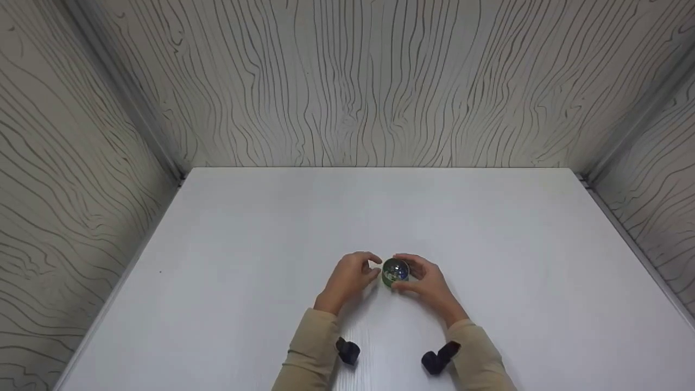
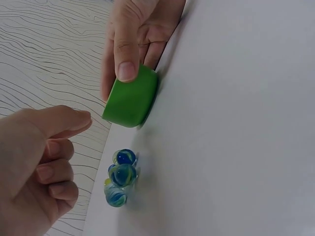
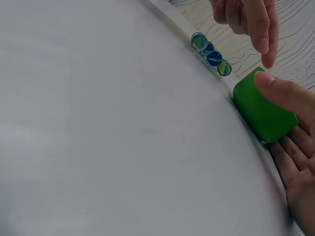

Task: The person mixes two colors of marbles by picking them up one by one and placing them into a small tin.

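Note:
A small green cup (image 1: 387, 281) with glassy, bluish marbles (image 1: 399, 269) inside stands on the white table. My right hand (image 1: 429, 282) grips the cup from the right, its thumb on the near side and fingers round the far side. Just left of the rim is my left hand (image 1: 352, 277), thumb and forefinger apart and nothing seen between them; its other fingers curl in, as the left wrist view shows. Several blue, green and yellow glass marbles (image 2: 122, 174) lie clustered on the table beside the cup; the left hand hides them in the head view.
The white tabletop (image 1: 260, 228) spreads out around both hands. Wood-grain panels (image 1: 347, 81) stand behind it and along both sides. A dark wrist camera (image 1: 348, 352) sits on the left sleeve and another camera (image 1: 434, 362) on the right one.

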